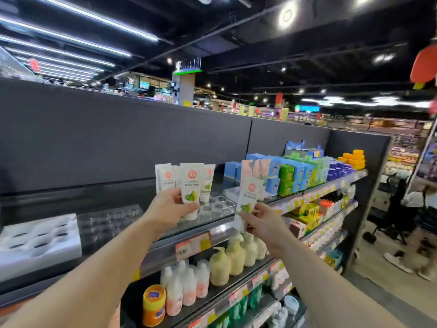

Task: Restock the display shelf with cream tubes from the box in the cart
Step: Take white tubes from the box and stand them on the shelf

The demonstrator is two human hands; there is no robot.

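A white cream tube [190,185] with a red seal and a green fruit print stands cap-down over the clear plastic tray [214,204] on the top shelf [113,200], pinched low on its body by the left hand [173,204], whose fingers curl round it. Just behind it several matching tubes [165,177] already stand upright in the tray's round sockets. A second cream tube [249,194] of the same kind is held near its cap by the right hand [259,221], fingers and thumb closed on it, tilted slightly and hovering at the shelf's front edge, just right of the tray. The shelf is dark and glossy, backed by a tall grey panel [118,133]; a white foam insert [39,240] lies at its left end, and blue and green boxes [295,174] crowd its right (yellow soaps [353,158] beyond them). Lower shelves carry pump bottles [227,263] and an orange-lidded jar [153,304], with price tags [192,248] along the rails. Overhead runs a black ceiling with strip lights [94,20]; further store aisles show at right.
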